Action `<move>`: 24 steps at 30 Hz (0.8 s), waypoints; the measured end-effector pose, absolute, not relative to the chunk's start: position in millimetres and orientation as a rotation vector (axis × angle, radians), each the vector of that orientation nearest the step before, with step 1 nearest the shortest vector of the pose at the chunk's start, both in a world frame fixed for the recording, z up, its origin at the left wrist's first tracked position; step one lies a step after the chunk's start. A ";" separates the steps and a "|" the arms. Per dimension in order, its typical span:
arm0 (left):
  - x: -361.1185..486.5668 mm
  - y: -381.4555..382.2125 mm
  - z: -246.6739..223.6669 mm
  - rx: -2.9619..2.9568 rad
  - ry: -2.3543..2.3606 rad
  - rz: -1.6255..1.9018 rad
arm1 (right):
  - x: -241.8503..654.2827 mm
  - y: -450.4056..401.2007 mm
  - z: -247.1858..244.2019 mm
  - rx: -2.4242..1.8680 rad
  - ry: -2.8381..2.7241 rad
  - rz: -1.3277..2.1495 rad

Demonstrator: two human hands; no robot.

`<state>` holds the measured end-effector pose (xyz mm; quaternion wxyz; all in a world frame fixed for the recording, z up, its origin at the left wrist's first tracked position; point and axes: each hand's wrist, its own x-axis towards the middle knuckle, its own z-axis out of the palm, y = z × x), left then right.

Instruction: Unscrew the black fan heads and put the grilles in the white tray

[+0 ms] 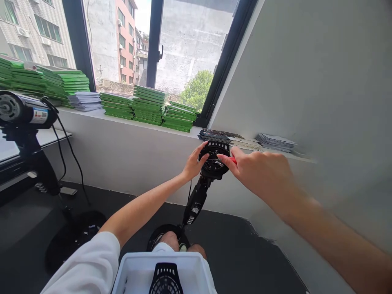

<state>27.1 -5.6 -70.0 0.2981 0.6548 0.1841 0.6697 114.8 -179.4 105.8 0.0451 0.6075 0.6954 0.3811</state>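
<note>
A black round fan motor housing (pixel 216 173) tops a black stand (pixel 196 202) that has a silver knob. My left hand (pixel 195 162) grips the housing's left rim, its thumb at the front face. From the right, my right hand (pixel 255 166) holds a red-handled tool (pixel 233 159), whose thin metal part points left across the housing. The tip of the tool is too small to make out.
A white bin (pixel 165 258) with a black slotted cover (pixel 166 279) sits at my lap. At left stands another motor unit (pixel 29 112) with hanging cables. Green stacks (pixel 147 106) and dark booklets (pixel 214 136) line the windowsill. A wall rises at right.
</note>
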 end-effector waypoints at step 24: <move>30.9 -9.6 -87.0 1.690 0.377 1.743 | 109.4 -184.7 103.6 1.879 2.120 1.219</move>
